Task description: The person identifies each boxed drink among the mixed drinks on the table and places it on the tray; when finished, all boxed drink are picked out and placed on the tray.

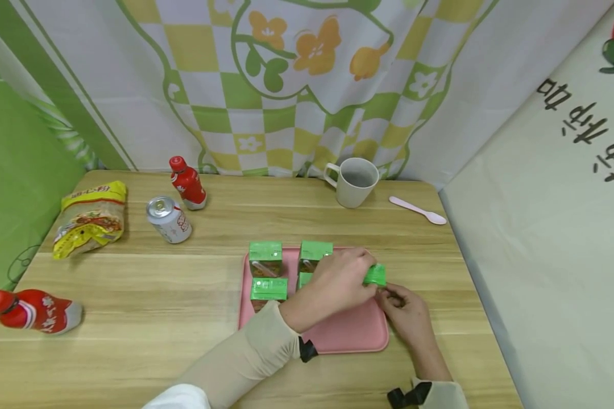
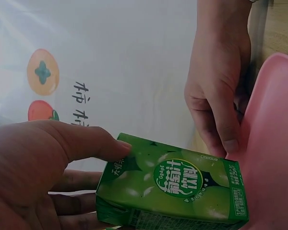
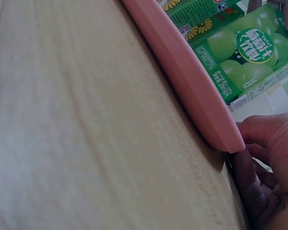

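My left hand [image 1: 337, 281] grips a green grape juice box [image 1: 376, 275] by one end, at the right side of a pink tray [image 1: 348, 338]. In the left wrist view the thumb lies on the printed face of the juice box [image 2: 182, 179], with the other fingers behind it. My right hand [image 1: 408, 318] pinches the tray's right edge; in the right wrist view its thumb is at the corner of the rim [image 3: 201, 91] and fingers are underneath. Several green-topped drink cartons [image 1: 266, 258] stand on the tray, some partly hidden by my left hand and forearm.
Behind the tray stand a grey mug [image 1: 355, 184] and a pink spoon [image 1: 418, 210]. To the left are a silver can [image 1: 170, 221], a small red bottle [image 1: 188, 184], a yellow food bag [image 1: 92, 218] and a larger red bottle [image 1: 36, 311]. Curtain [image 1: 286, 130] hangs behind the table.
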A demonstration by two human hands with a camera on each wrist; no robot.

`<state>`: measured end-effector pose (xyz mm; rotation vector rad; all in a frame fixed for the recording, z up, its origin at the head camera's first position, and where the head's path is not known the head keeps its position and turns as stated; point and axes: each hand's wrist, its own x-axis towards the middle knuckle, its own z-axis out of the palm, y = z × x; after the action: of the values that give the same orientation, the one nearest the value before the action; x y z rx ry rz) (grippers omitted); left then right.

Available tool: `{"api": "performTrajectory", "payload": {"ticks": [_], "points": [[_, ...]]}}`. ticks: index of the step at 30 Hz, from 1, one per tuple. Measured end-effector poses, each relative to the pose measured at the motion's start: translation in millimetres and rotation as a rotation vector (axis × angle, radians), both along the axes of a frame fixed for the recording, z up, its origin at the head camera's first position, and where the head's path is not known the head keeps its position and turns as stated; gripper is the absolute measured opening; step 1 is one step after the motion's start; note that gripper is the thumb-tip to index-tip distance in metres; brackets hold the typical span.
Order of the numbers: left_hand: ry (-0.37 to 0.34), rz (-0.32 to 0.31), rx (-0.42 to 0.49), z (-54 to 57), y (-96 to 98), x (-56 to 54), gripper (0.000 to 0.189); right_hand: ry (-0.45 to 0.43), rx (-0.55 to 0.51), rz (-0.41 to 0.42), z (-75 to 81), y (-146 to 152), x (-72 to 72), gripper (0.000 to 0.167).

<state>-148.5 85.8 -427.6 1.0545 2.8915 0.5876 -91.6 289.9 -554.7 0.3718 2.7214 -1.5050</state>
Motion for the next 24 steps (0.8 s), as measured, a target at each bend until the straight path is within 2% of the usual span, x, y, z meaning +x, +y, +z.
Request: {"api": "performTrajectory", "payload": {"ticks": [6,20,24], "points": [[-0.016,0.014,0.008,-4.6,0.7,-3.3,0.036,-0.001,0.003,-0.009,-0.4,-2,-0.5,0.041],[-0.035,0.041,-0.008,-12.1,0.3,-10.6,0.031,0.012,-0.006,0.014,0.8,-4,-7.4,0.037],[-0.049,0.015,-0.038,-9.6,-1.2,-8.8,0.040,0.006,-0.007,0.020,-0.6,-3,-7.6,0.038]]}}
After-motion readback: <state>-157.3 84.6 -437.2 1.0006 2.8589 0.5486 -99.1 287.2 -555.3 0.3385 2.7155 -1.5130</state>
